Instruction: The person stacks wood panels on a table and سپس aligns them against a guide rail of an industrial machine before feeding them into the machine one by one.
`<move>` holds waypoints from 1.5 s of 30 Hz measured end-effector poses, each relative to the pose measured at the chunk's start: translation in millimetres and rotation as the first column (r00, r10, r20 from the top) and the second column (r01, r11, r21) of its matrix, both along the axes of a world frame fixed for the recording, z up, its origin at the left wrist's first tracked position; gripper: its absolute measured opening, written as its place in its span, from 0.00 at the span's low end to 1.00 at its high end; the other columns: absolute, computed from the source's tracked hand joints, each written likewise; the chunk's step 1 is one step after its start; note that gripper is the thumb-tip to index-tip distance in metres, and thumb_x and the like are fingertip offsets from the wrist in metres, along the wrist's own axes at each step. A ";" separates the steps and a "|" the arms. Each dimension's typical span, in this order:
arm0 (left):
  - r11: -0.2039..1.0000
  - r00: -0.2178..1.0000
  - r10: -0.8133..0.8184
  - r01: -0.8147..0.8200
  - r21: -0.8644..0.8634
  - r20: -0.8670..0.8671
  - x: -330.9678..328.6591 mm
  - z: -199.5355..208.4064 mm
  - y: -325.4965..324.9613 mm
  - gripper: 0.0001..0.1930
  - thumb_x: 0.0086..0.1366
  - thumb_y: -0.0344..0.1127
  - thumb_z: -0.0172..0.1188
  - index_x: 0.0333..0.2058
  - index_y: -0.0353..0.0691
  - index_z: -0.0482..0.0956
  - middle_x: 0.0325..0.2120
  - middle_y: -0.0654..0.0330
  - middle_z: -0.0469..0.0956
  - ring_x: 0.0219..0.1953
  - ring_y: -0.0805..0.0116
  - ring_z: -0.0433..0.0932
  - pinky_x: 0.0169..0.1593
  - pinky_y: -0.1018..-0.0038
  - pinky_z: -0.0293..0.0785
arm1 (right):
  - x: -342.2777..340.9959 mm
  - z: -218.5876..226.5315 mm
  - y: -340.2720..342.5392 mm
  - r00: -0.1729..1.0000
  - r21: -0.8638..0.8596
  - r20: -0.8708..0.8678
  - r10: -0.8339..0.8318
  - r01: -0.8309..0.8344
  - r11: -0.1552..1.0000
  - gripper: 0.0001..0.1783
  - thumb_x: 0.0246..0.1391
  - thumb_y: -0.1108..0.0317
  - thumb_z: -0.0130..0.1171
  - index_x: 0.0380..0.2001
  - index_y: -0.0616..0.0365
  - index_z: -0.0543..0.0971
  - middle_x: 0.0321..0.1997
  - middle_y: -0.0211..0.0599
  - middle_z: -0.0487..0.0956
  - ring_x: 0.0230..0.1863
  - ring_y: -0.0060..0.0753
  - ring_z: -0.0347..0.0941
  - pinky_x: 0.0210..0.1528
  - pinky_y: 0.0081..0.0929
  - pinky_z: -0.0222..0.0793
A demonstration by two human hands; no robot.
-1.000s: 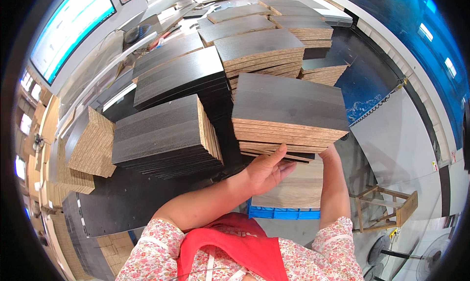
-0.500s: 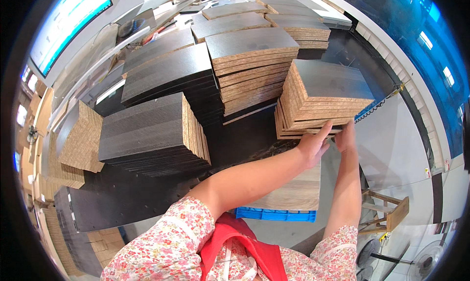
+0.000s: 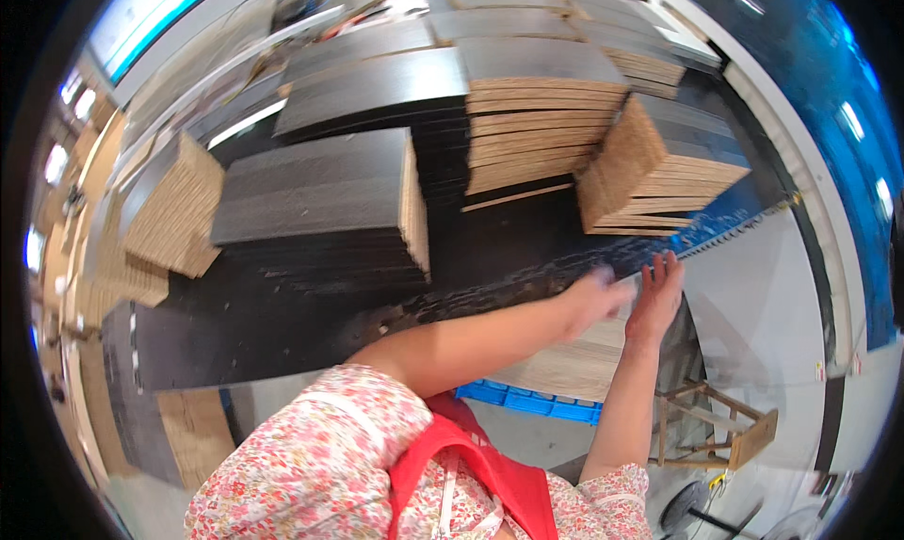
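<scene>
The right stack point(image 3: 659, 168) of dark-faced panels sits on the black tabletop point(image 3: 254, 323), near its front edge on the person's right. It stands upright, panels laid flat with the dark faces up and raw edges outward; this probably lets the weight bear evenly and keeps the count legible. Narrow gaps show between its lowest panels, so the pile is not fully squared.

Right hand point(image 3: 659, 290): released, fingers spread and raised, just in front of the stack, no contact visible. Left hand point(image 3: 595, 303): blurred, beside the right one; it appears relaxed and grips nothing that can be seen, though exact finger posture cannot be told. Both are at the near edge, a position that would give access to the stack's underside and front.

The middle stack point(image 3: 541, 116) stands close behind and to the left; the close spacing likely saves surface. A grey stack point(image 3: 315, 182) stands apart further left, leaving a bare strip of tabletop between.

Below the hands, a wood-grain board point(image 3: 574, 366) lies over a blue crate point(image 3: 532, 399), presumably to give a flat bearing face at reach.
</scene>
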State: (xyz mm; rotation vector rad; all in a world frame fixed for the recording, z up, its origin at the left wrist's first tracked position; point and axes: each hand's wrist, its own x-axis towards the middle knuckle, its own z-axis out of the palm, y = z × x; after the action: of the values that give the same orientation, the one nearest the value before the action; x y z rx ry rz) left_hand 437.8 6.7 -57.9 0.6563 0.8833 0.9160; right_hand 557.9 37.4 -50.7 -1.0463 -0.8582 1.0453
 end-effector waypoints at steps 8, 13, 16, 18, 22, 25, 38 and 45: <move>0.992 0.831 -0.108 0.124 -0.006 -0.546 -236.8 78.3 -237.8 0.13 0.64 0.29 0.60 0.47 0.31 0.79 0.42 0.53 0.83 0.51 0.67 0.79 0.53 0.72 0.75 | -102.7 16.2 -127.4 0.544 -0.115 0.130 0.829 -0.822 0.558 0.17 0.66 0.66 0.47 0.47 0.66 0.79 0.48 0.42 0.80 0.49 0.34 0.77 0.54 0.33 0.72; 0.578 0.381 0.815 -0.601 0.553 -0.438 -319.3 47.4 -291.5 0.39 0.51 0.24 0.69 0.63 0.39 0.62 0.61 0.57 0.67 0.63 0.63 0.65 0.67 0.62 0.58 | -180.0 16.9 -160.6 0.162 -0.037 0.169 0.972 -0.985 0.171 0.25 0.63 0.70 0.54 0.62 0.67 0.67 0.60 0.47 0.72 0.62 0.35 0.69 0.59 0.28 0.68; 0.574 0.571 0.795 -0.598 0.560 -0.205 -337.0 17.4 -252.1 0.43 0.48 0.23 0.71 0.64 0.40 0.61 0.62 0.58 0.65 0.66 0.62 0.61 0.69 0.64 0.53 | -211.0 -1.2 -161.0 0.177 -0.175 -0.083 0.981 -0.971 0.160 0.30 0.65 0.71 0.51 0.67 0.69 0.57 0.68 0.51 0.64 0.68 0.41 0.63 0.64 0.32 0.65; 0.706 0.621 0.707 -0.596 0.382 -0.338 -334.7 11.7 -240.7 0.38 0.47 0.20 0.71 0.59 0.38 0.67 0.57 0.59 0.70 0.60 0.63 0.67 0.65 0.67 0.59 | -215.9 3.9 -156.8 0.220 -0.217 -0.237 0.946 -0.962 0.169 0.33 0.66 0.69 0.51 0.68 0.71 0.52 0.70 0.53 0.61 0.68 0.42 0.62 0.65 0.33 0.64; 0.821 0.599 0.571 -0.416 0.391 -0.562 -320.9 26.8 -219.3 0.27 0.48 0.20 0.71 0.49 0.34 0.75 0.46 0.60 0.79 0.50 0.65 0.75 0.58 0.68 0.67 | -209.8 -2.1 -157.6 0.356 -0.218 -0.389 0.850 -0.932 0.290 0.36 0.67 0.67 0.51 0.68 0.72 0.48 0.70 0.54 0.60 0.69 0.44 0.61 0.66 0.36 0.63; 0.848 0.517 0.528 -0.286 0.446 -0.674 -294.4 33.2 -217.0 0.28 0.49 0.20 0.70 0.51 0.34 0.74 0.48 0.58 0.78 0.52 0.65 0.74 0.59 0.68 0.67 | -199.9 -12.1 -163.9 0.427 -0.197 -0.383 0.819 -0.904 0.379 0.36 0.67 0.67 0.51 0.69 0.71 0.48 0.68 0.53 0.62 0.68 0.44 0.61 0.65 0.36 0.63; 0.632 0.264 0.775 -0.335 0.699 -0.574 -207.3 -13.7 -142.5 0.39 0.46 0.30 0.76 0.56 0.32 0.64 0.51 0.46 0.72 0.54 0.50 0.71 0.59 0.62 0.65 | -142.2 4.8 -127.7 0.887 -0.172 -0.166 0.430 -0.456 0.873 0.41 0.62 0.73 0.52 0.70 0.72 0.41 0.76 0.50 0.48 0.71 0.41 0.54 0.70 0.33 0.53; 0.636 0.279 0.767 -0.211 0.742 -0.578 -165.4 -10.6 -96.9 0.50 0.48 0.32 0.75 0.65 0.29 0.51 0.60 0.40 0.59 0.61 0.42 0.62 0.64 0.58 0.61 | -141.4 13.2 -90.6 0.931 -0.034 -0.071 0.357 -0.360 0.932 0.40 0.62 0.74 0.50 0.70 0.73 0.42 0.75 0.58 0.46 0.77 0.42 0.39 0.73 0.32 0.43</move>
State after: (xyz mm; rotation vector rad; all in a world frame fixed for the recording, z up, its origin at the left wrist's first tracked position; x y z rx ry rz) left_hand 272.4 -90.3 -68.5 1.4813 1.9234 1.5022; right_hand 416.4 -53.2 -37.6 -0.9066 -1.0000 1.4046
